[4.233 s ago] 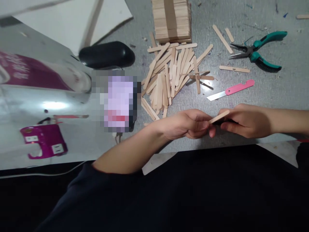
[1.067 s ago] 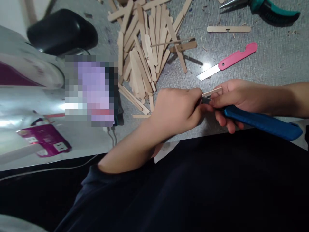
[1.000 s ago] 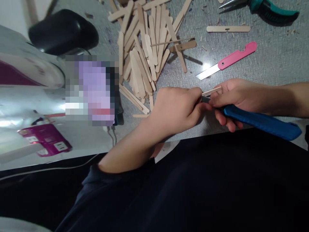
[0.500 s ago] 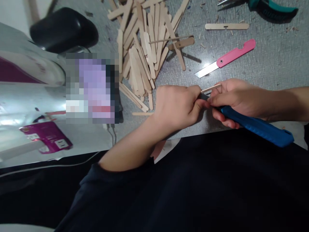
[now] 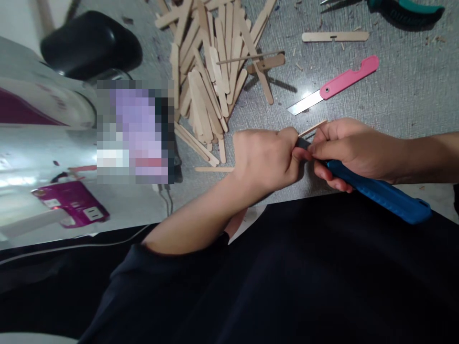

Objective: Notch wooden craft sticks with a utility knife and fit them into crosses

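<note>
My left hand (image 5: 267, 157) is closed in a pinch around a thin wooden craft stick (image 5: 312, 128), whose free end pokes up to the right. My right hand (image 5: 353, 148) is wrapped round a blue utility knife (image 5: 380, 193). The knife's dark blade tip meets the stick between my two thumbs. Both hands hover just above the near edge of the grey table (image 5: 412, 95). The part of the stick inside my left fist is hidden.
A loose pile of wooden sticks (image 5: 211, 71) lies beyond my left hand. A pink-handled blade (image 5: 332, 86) and a notched stick (image 5: 335, 36) lie to the right, green-handled pliers (image 5: 401, 7) at the top edge. A black object (image 5: 89, 45) and a magenta power strip (image 5: 71, 208) sit left.
Since four seconds ago the view has shifted closer and the blue knife has come into sight in my right hand. Over the last second the knife handle has tilted lower and the stick tipped upward.
</note>
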Tool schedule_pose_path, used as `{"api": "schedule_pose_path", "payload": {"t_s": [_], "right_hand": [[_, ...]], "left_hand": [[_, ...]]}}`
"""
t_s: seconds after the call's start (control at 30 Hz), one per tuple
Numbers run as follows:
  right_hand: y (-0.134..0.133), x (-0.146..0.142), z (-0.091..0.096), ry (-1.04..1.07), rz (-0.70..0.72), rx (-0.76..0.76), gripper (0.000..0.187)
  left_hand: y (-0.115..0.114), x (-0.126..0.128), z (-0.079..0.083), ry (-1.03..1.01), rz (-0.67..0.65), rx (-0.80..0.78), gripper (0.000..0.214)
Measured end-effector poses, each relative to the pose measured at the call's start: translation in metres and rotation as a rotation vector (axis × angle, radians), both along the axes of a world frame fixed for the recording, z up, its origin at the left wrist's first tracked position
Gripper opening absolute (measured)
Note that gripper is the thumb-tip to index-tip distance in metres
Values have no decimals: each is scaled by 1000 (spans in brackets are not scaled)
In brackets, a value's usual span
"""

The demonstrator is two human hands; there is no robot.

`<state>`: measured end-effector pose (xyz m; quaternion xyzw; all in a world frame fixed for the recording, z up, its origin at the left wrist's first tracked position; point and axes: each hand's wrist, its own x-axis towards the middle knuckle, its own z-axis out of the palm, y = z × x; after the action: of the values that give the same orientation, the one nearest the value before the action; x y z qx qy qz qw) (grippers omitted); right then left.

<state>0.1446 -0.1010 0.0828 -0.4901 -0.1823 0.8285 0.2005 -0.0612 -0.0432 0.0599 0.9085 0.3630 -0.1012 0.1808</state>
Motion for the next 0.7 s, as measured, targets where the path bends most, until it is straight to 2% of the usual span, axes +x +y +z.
{"api": "schedule_pose_path", "payload": {"t_s": [0.27, 0.43, 0.6, 0.7], "right_hand": [[-6, -2, -2, -21, -33, 23, 35], [-5, -5, 1, -48, -12, 22, 39], [1, 1, 0, -84, 46, -3, 36], [7, 9, -4, -85, 132, 76, 36]], "left_hand": [[-2, -1, 1, -56, 29, -35, 44], [-2, 0, 0, -35, 18, -28, 46], [1, -5, -9, -108, 3, -9, 50], [5, -9, -17, -211, -3, -24, 51]]}}
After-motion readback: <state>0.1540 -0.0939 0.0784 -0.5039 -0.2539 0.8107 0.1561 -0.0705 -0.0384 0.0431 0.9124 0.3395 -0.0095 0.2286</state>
